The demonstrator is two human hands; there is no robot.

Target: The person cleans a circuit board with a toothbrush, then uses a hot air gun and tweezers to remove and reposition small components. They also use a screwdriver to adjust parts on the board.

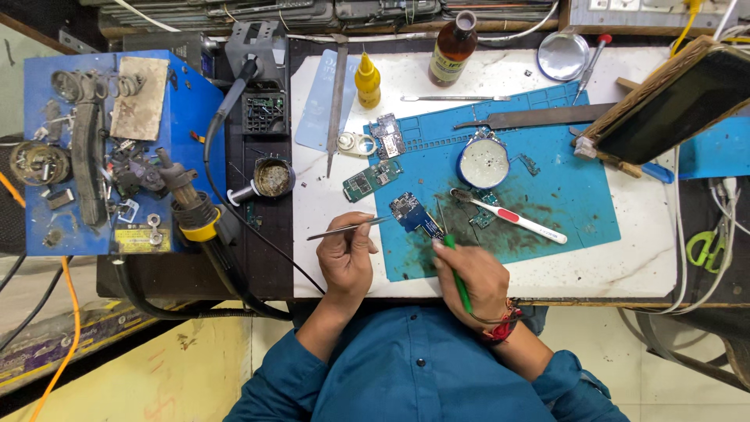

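Observation:
My left hand [346, 258] grips metal tweezers [344, 229] whose tips reach right toward a small blue circuit board [414, 214] lying on the left part of the blue work mat [578, 211]. My right hand [473, 277] holds a thin green-handled tool [458, 275], its metal tip pointing up at the lower right edge of that board. Both hands rest near the table's front edge.
On the mat lie a toothbrush [516, 219], a round white tin [483, 162] and other circuit boards [372, 179]. A yellow bottle [368, 80], a brown bottle [452, 50] and a file [337, 101] stand behind. A blue soldering station [109, 148] sits at the left, a tilted dark screen [672, 105] at the right.

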